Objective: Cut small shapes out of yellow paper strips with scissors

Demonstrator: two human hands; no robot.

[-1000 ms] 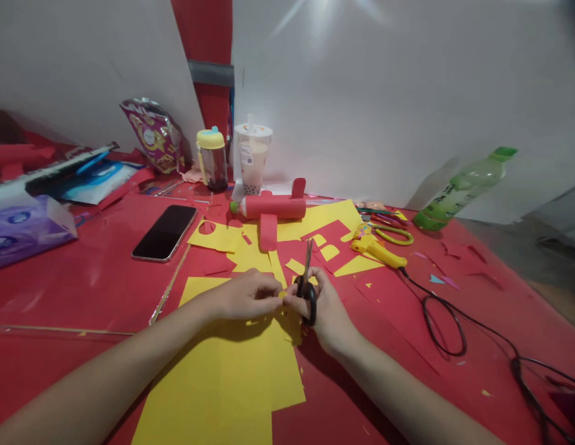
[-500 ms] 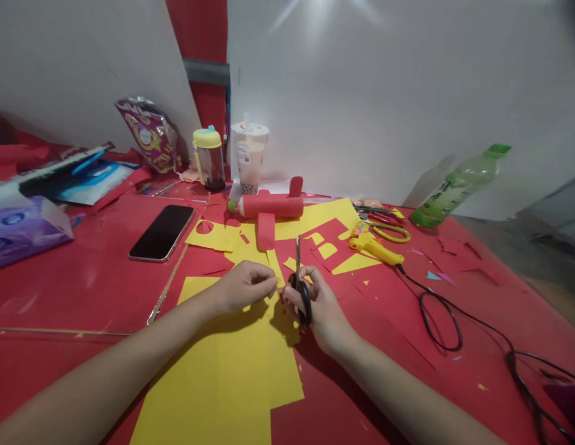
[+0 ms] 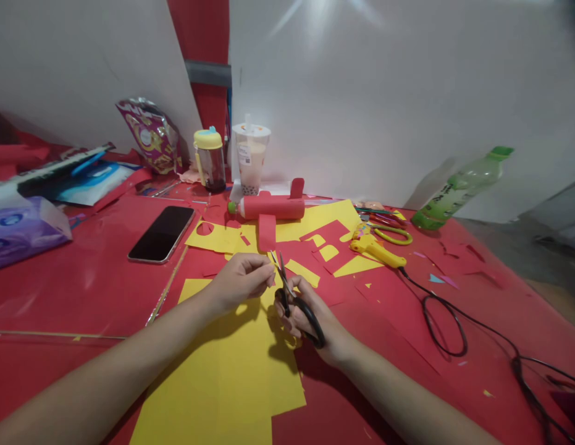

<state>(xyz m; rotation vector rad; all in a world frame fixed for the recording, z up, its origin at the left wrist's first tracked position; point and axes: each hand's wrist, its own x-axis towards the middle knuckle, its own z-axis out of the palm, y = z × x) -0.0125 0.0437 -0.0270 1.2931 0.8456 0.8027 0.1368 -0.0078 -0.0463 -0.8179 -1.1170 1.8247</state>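
Observation:
My right hand (image 3: 331, 330) grips a pair of scissors (image 3: 312, 321) by its black handles, with the blades parted and pointing up and away. Close by on the left, my left hand (image 3: 238, 281) is closed in a pinch near the blade tips; whatever is between its fingers is too small to make out. Both hands are above yellow paper sheets (image 3: 213, 371) on the red table. Just beyond them lies a bottle wrapped in red paper (image 3: 282, 208) with a green cap, with red strips sticking out like wings and a tail.
Yellow paper scraps (image 3: 328, 252) lie behind my hands. To the right are a yellow glue gun (image 3: 380, 252) with a looping black cord (image 3: 454, 303), and a tilted green bottle (image 3: 458, 191). A phone (image 3: 162, 233) lies left; a drink cup (image 3: 251, 161) and a yellow-lidded bottle (image 3: 209, 161) stand behind.
The scissors have tilted left, their tips swinging toward my left hand, and the blades have opened. My left hand stays pinched in nearly the same place.

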